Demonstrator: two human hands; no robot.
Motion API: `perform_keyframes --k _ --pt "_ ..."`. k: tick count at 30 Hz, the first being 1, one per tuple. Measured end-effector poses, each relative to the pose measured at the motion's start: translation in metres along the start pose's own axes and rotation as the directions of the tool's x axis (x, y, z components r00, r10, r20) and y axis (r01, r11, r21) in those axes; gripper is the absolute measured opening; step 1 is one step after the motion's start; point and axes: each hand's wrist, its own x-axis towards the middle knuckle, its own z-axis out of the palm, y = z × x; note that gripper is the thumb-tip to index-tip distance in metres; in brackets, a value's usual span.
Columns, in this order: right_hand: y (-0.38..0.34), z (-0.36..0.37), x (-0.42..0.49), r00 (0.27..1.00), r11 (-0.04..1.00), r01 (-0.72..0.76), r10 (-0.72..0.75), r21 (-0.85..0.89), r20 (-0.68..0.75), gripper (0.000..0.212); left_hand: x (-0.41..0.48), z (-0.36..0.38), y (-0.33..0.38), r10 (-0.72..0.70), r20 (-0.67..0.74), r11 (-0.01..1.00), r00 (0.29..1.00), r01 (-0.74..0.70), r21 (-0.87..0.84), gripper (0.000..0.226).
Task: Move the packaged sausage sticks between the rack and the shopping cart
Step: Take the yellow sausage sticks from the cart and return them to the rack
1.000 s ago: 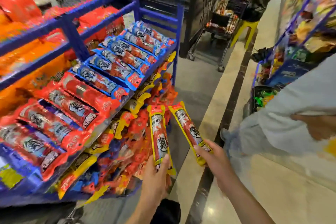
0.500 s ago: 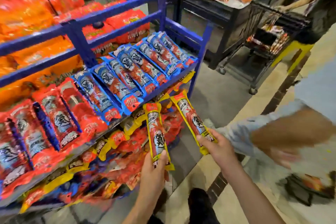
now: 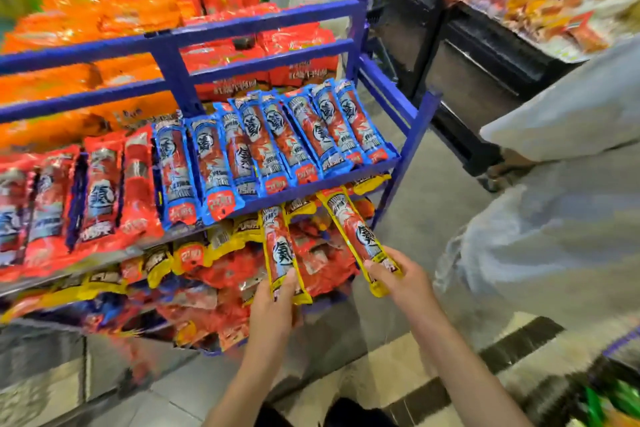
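1. At the front of a blue metal rack [image 3: 249,26] in a shop, seen from above, two bare forearms reach forward from the bottom edge.
2. Left hand [image 3: 273,305]: fingers and thumb are curled round the lower end of a yellow-edged sausage stick pack [image 3: 278,246]. The pack stands nearly upright, with its upper end just under the front lip of the sloping upper shelf.
3. Right hand [image 3: 398,282]: fingers and thumb grip the lower end of a second yellow-edged pack [image 3: 353,229]. This one leans up and to the left, and its upper end also reaches the shelf lip. The two held packs are near each other but apart.
4. Upper shelf: a row of blue sausage packs [image 3: 277,139] lies side by side on the right half, and red sausage packs [image 3: 100,191] lie on the left half.
5. Lower shelf, behind the held packs: a loose pile of yellow and red packs [image 3: 194,253], some with their ends hanging over the front edge.
6. Behind the rack's rails: orange and red snack bags [image 3: 86,28], blurred.
7. Far right: another person in pale clothing [image 3: 554,218] stands just beside the rack, shown only in part.
8. Top right: a dark display bench [image 3: 485,55] heaped with bright snack packets, blurred.
9. Below: a pale tiled floor [image 3: 398,374] with dark stripes.
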Motion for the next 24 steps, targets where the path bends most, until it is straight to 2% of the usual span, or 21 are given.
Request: perform_keyframes --k 3,8,13,19,22,24 --pt "-0.006 -0.006 0.013 0.999 1.0 0.011 -0.012 0.007 0.034 0.023 0.002 0.01 0.006 0.004 -0.02 1.0 1.0 -0.005 -0.022 0.03" --pt "-0.002 -0.009 0.032 0.997 0.996 0.051 -0.047 -0.073 0.061 0.014 0.008 0.021 0.014 0.034 -0.046 0.999 0.998 -0.034 0.012 0.026" --pt "0.002 -0.002 0.051 0.999 0.992 0.012 -0.008 -0.124 0.037 0.014 0.026 0.027 0.015 -0.049 -0.072 0.999 0.996 0.048 -0.019 0.026" --pt "-0.009 0.008 0.069 0.993 0.99 -0.036 0.051 -0.137 0.111 0.016 0.037 0.03 0.019 -0.132 -0.011 0.976 0.991 0.128 -0.173 0.006" --pt "-0.018 0.013 0.081 0.982 0.991 -0.129 0.133 -0.039 0.131 0.013 0.041 0.03 0.023 -0.133 -0.001 0.965 0.991 0.129 -0.227 0.015" --pt "-0.022 0.015 0.087 0.952 0.968 -0.23 0.203 0.098 0.229 0.016 0.045 0.03 0.025 -0.135 -0.032 0.964 0.99 0.124 -0.233 0.025"
